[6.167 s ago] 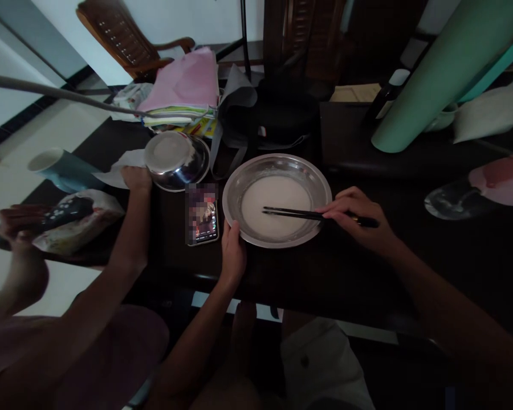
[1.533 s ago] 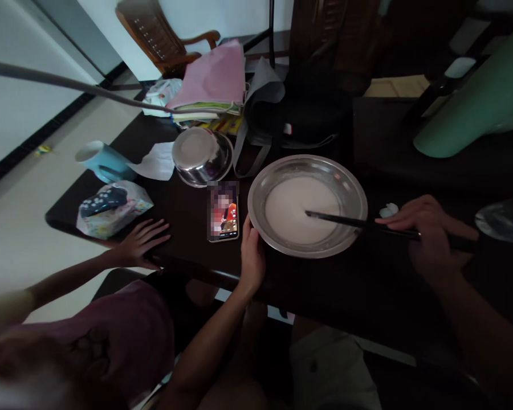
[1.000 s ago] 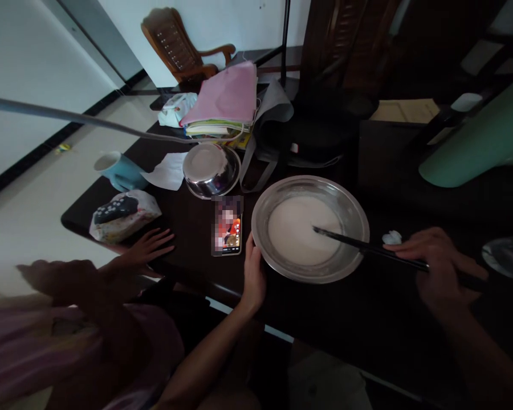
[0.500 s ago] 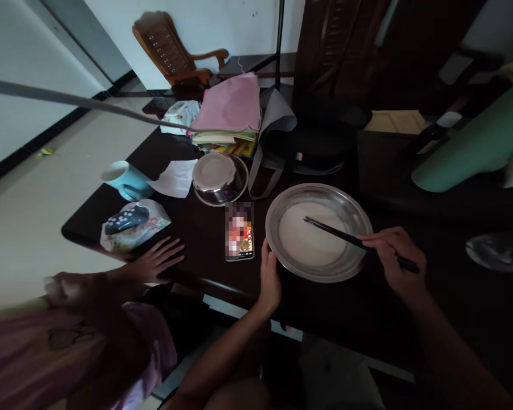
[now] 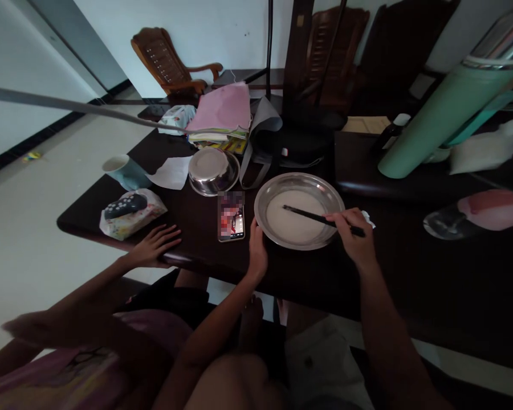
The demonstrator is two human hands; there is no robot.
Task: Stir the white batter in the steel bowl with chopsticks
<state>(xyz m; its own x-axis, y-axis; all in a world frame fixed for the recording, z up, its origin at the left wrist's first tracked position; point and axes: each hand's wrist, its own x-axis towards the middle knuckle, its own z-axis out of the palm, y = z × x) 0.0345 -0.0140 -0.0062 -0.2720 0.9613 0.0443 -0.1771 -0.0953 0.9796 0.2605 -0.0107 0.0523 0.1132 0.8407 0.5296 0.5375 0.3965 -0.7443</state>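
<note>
A wide metal bowl [image 5: 263,229] on the dark table holds a smooth, whitish mixture [image 5: 297,219]. At its left side my left hand [image 5: 257,250] grips the rim, with part of the fingers hidden by the bowl. My right hand [image 5: 355,236] is closed around a pair of black chopsticks [image 5: 310,215]. They slant leftward over the bowl, and their tips are at the whitish mixture. Just left of the bowl a phone [image 5: 238,225] with a lit screen lies face up, its picture partly blurred.
Another person's hand [image 5: 156,245] lies spread on the left table edge. Behind are an upturned metal bowl [image 5: 211,166], paper [image 5: 173,172], a blue mug [image 5: 126,172], a tissue pack [image 5: 132,223] and stacked books [image 5: 220,136]. A green thermos [image 5: 440,119] leans at right near a clear bottle [image 5: 447,219].
The view has shifted, so more of the thermos and the right side shows. The chopsticks stay in my right hand over the bowl, and my left hand stays at the rim.
</note>
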